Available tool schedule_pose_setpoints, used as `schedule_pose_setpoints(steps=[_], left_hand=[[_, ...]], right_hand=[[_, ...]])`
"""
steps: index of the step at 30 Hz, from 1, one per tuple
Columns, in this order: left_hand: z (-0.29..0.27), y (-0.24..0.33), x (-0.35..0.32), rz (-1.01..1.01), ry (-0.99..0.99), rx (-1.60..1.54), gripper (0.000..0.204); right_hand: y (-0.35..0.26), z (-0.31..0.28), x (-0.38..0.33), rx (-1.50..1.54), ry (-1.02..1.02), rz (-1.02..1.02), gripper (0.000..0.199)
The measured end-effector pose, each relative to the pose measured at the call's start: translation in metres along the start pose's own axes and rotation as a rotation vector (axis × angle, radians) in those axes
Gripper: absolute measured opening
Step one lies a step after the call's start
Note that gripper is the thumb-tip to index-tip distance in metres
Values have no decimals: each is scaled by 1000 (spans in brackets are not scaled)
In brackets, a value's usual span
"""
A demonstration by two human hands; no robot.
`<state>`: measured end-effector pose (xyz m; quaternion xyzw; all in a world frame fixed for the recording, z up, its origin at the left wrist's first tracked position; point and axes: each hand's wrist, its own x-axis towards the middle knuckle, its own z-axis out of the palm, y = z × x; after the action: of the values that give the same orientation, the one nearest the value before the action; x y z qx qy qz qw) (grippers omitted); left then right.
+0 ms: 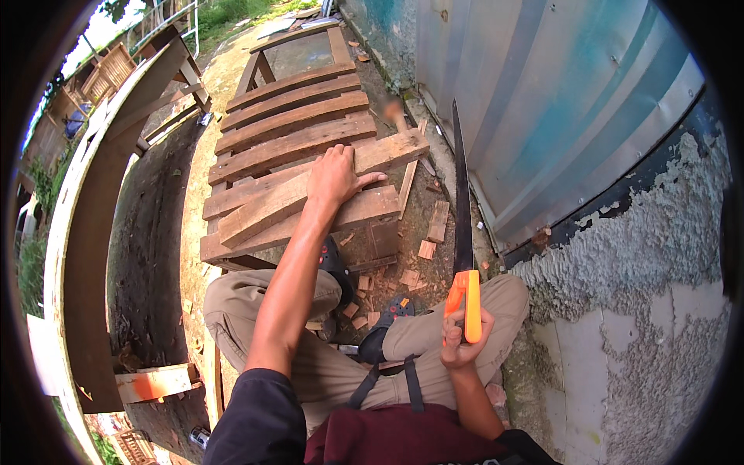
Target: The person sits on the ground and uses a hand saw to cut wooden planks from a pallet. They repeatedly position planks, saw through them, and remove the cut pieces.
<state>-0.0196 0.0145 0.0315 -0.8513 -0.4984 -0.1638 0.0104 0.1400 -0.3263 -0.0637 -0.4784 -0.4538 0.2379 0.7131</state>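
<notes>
Left hand (335, 177) pressing flat, open, on plank (310, 194); right hand (463, 333) gripping saw (463, 232) handle. Judging: steady plank firmly, fingers clear of blade.

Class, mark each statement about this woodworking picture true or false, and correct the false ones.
1. The right hand grips a handsaw by its orange handle. True.
2. The left hand holds a hammer. False: it rests flat on a plank of the wooden pallet.
3. The saw blade is cutting into a plank. False: it points up and away, clear of the wood.
4. Small wood offcuts lie on the ground beside the pallet. True.
5. A corrugated metal wall stands on the person's right. True.
</notes>
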Motion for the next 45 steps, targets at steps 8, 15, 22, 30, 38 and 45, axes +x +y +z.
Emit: schedule_pose_setpoints(steps=[8,15,22,30,38,45], left_hand=[[3,-8,-15,88,35,-90,84],[7,-9,-11,183,112,-27,81],[2,-23,-2,140,102,2,78],[13,-4,-26,53,209,8,77],[8,-25,25,-183,64,-41,60],[6,-25,30,-415,-315,-96,61]], right_hand=[[-35,11,27,76,25,21,71],[-37,0,23,73,-25,109,70],[-65,19,37,125,-57,215,63],[-44,26,25,41,-58,131,60],[-7,34,-1,-149,-65,112,21],[0,0,-46,-363,-150,86,6]])
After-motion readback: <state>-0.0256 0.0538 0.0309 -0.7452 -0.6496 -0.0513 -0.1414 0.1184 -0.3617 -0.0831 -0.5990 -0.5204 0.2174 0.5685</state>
